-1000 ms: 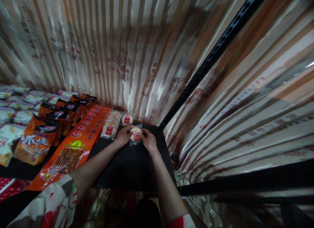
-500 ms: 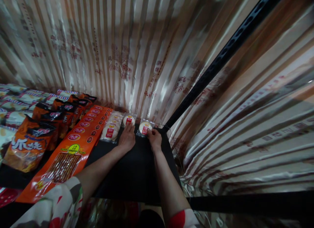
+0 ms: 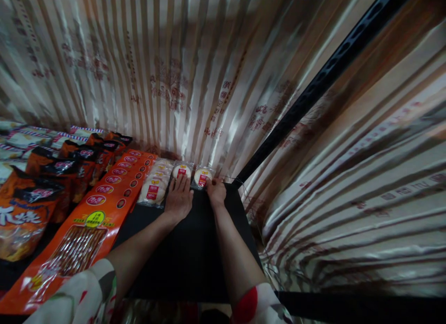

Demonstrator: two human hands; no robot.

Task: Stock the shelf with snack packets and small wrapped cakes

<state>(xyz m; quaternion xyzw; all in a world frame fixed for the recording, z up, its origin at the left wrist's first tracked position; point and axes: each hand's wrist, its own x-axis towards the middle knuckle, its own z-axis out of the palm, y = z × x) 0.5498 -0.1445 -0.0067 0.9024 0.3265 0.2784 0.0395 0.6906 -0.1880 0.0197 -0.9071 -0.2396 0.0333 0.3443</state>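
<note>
My left hand [image 3: 178, 199] lies flat with fingers stretched out, its tips on a rice cracker packet [image 3: 181, 170], a round white cracker in a clear wrapper with a red label. To the right, my right hand [image 3: 216, 192] pinches the right edge of a second packet [image 3: 201, 177]. That one sits beside the first, at the back of the black shelf [image 3: 177, 259]. Left of my left hand is an overlapping row of similar packets [image 3: 152, 191].
Long orange snack packs [image 3: 92, 201] lie overlapped along the shelf. Farther left stand orange and black snack bags [image 3: 29, 212] and white bags [image 3: 29, 138]. A black slotted post [image 3: 296, 106] rises at the right corner, before a striped, printed curtain [image 3: 167, 59].
The packet that both hands held at the front has moved right and back, beside the other single packet. My left hand let go of it and now rests on that other packet.
</note>
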